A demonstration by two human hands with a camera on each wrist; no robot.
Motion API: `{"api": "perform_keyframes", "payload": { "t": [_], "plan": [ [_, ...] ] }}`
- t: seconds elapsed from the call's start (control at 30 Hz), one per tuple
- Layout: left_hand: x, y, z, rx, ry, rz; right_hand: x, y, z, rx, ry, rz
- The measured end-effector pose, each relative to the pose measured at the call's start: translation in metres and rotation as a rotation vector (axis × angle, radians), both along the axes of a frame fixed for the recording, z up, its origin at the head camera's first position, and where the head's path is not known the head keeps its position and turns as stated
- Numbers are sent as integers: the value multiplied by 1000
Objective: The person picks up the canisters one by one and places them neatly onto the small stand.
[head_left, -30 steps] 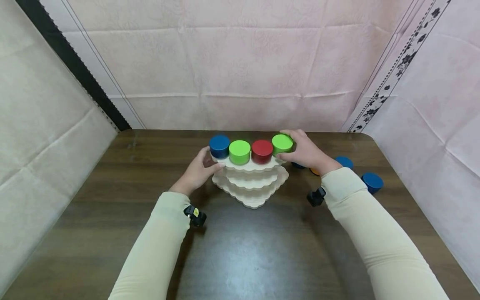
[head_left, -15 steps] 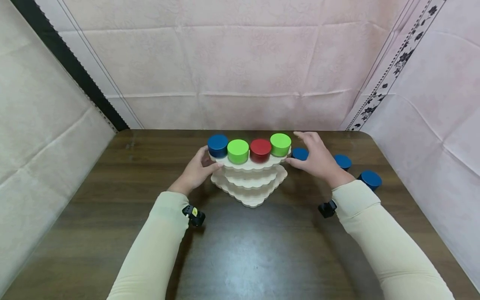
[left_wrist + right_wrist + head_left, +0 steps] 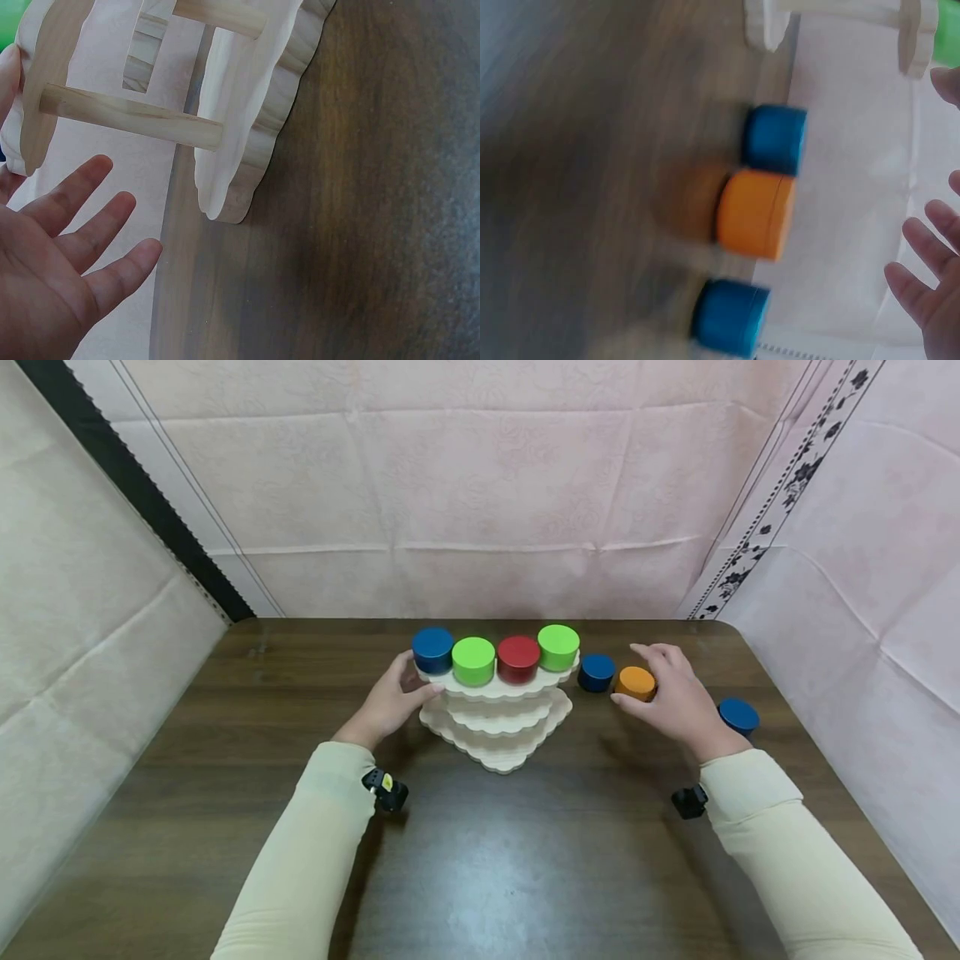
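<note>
A pale wooden tiered stand (image 3: 501, 720) with scalloped edges stands on the table. Its top shelf carries a blue cylinder (image 3: 432, 648), a red one (image 3: 518, 658) and two green cylinders (image 3: 473, 661). My left hand (image 3: 384, 703) pinches the left edge of that top shelf between thumb and forefinger; the left wrist view shows its other fingers (image 3: 116, 277) spread free below. To the right of the stand, my right hand (image 3: 678, 702) hovers with fingers spread around a short orange cylinder (image 3: 634, 682), holding nothing. In the right wrist view that orange cylinder has a seam near its top.
A blue cylinder (image 3: 597, 672) stands on the table between the stand and the orange one. Another blue cylinder (image 3: 738, 715) is right of my right wrist, and one more blue cylinder (image 3: 731, 316) shows beside the orange in the right wrist view. Cloth-covered walls (image 3: 480, 510) surround the table.
My right hand has let go of the right green cylinder on the top shelf and moved right, over to the orange cylinder. The left hand keeps its hold on the shelf.
</note>
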State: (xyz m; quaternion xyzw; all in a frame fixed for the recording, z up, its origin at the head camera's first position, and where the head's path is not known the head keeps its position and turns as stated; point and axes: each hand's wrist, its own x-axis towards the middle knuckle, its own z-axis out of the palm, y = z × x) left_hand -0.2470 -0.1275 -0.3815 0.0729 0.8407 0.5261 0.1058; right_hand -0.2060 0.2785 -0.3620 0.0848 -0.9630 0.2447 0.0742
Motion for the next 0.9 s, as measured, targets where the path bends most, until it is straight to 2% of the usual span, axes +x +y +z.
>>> {"api": "perform_keyframes", "payload": {
  "t": [0.33,0.9],
  "plan": [
    [-1,-1,0,-8,4,2,13,31,-11,74,3,-48],
    [-1,0,1,-16,2,3,23,79,-30,117,-34,-125]
  ]
}}
